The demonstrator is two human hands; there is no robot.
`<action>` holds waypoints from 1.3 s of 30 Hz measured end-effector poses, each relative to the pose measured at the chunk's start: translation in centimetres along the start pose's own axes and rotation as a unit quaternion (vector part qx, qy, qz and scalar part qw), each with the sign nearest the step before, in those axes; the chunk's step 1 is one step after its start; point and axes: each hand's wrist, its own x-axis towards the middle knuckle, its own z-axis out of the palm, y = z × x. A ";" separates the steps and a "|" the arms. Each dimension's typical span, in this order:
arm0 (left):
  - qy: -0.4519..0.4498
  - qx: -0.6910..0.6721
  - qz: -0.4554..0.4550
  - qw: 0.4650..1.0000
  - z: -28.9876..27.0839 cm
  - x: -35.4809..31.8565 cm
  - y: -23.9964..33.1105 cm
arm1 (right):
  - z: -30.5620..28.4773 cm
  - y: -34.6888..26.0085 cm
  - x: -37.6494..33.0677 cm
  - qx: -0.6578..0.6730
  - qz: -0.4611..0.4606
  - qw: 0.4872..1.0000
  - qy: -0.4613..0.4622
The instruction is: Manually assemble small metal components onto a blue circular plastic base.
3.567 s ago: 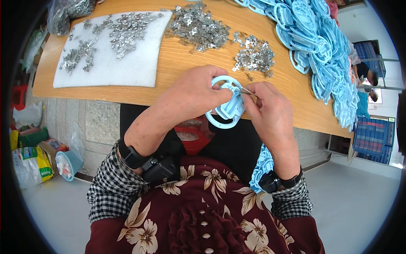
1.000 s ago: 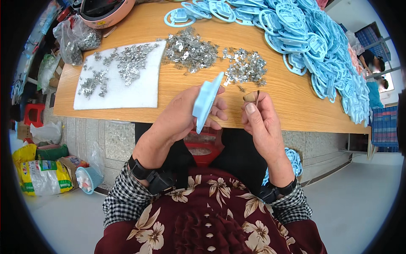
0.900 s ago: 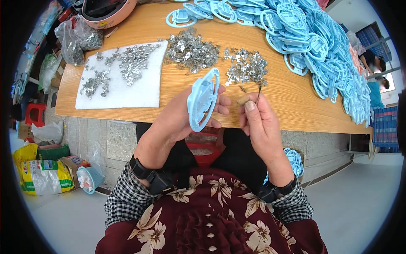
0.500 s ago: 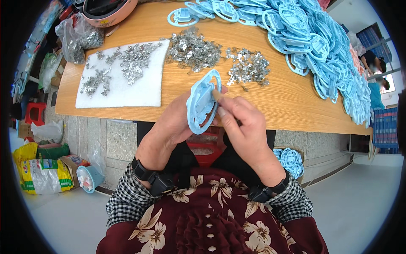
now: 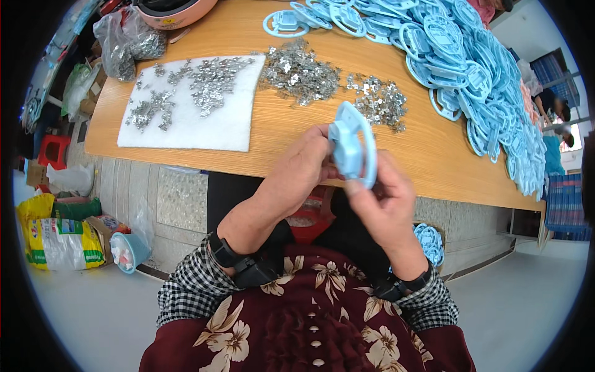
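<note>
Above the table's near edge I hold a light-blue plastic part (image 5: 349,152), an oval ring with a box-like middle, tilted up on its side. My left hand (image 5: 302,164) grips its left side, the fingertips partly hidden behind it. My right hand (image 5: 389,195) pinches the lower right of the ring between thumb and fingers. Just beyond the hands lie small silvery metal pieces, in one larger pile (image 5: 300,73) and one smaller pile (image 5: 378,102). More of them are spread over a white foam sheet (image 5: 186,136) to the left.
A big heap of similar blue parts (image 5: 455,56) covers the table's right side. Clear bags of metal pieces (image 5: 124,53) and a pink rounded container (image 5: 180,15) stand at the far left. Below the table are a red stool (image 5: 310,226) and a box of blue parts (image 5: 429,242).
The blue part has been turned over and moved right, now showing its other face. My right hand has shifted from the part's middle to its lower right rim. The view has shifted slightly.
</note>
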 end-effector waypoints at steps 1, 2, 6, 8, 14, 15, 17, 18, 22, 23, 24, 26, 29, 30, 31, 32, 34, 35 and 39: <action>-0.007 -0.018 0.013 1.000 -0.1 0.1 -0.3 | -0.7 -0.6 -0.2 0.052 0.053 0.997 0.033; -0.005 -0.020 0.019 1.000 -0.1 -0.2 0.0 | -1.5 -0.9 -0.4 0.103 0.105 0.987 0.064; 0.038 0.135 0.139 0.980 0.2 -1.8 1.6 | -3.9 -1.1 -0.3 0.218 0.221 0.951 -0.013; -0.002 0.355 0.164 0.921 0.3 -2.9 3.7 | -3.4 -1.3 -0.1 0.213 0.265 0.935 -0.096; 0.095 0.239 0.115 0.960 -3.8 -4.9 4.8 | -4.0 -1.0 3.9 0.100 0.259 0.932 -0.235; 0.109 0.221 0.110 0.963 -4.7 -5.2 4.7 | -3.2 -0.8 4.8 -0.074 0.231 0.948 -0.208; 0.116 0.195 0.094 0.969 -5.1 -5.5 4.6 | -1.0 0.1 6.9 -0.327 0.066 0.930 -0.156; 0.120 0.171 0.078 0.975 -5.2 -5.7 4.6 | 0.5 0.6 8.0 -0.328 0.065 0.929 -0.160; 0.093 0.226 0.077 0.967 -5.0 -5.7 4.1 | 4.2 2.2 11.4 -0.392 -0.146 0.898 -0.139; 0.079 0.233 0.081 0.966 -5.0 -5.6 4.0 | 4.6 2.4 11.9 -0.418 -0.138 0.882 -0.168; 0.069 0.239 0.085 0.965 -5.1 -5.8 4.0 | 5.0 2.6 12.2 -0.416 -0.142 0.882 -0.173; 0.069 0.233 0.076 0.967 -5.2 -5.8 4.1 | 5.4 2.9 12.6 -0.425 -0.132 0.876 -0.183; 0.081 0.201 0.055 0.975 -5.3 -5.7 3.9 | 5.0 3.0 12.5 -0.244 -0.016 0.956 -0.160; 0.101 0.205 0.057 0.972 -5.5 -5.3 3.6 | 4.7 2.9 12.3 -0.244 -0.017 0.956 -0.161; 0.120 0.211 0.059 0.968 -5.6 -5.0 3.4 | 4.4 2.9 12.1 -0.151 0.073 0.973 -0.159; 0.120 0.211 0.058 0.968 -5.4 -4.8 3.4 | 4.2 2.7 11.8 -0.054 0.163 0.973 -0.155; 0.148 0.240 0.098 0.954 -4.8 -4.2 3.3 | 3.8 1.2 10.8 0.027 0.215 0.965 -0.150; 0.147 0.241 0.097 0.955 -4.7 -4.0 3.2 | 3.6 0.7 10.2 0.109 0.264 0.948 -0.144; 0.118 0.323 0.139 0.929 -4.0 -3.2 3.3 | 3.5 0.4 8.2 0.200 0.225 0.947 -0.112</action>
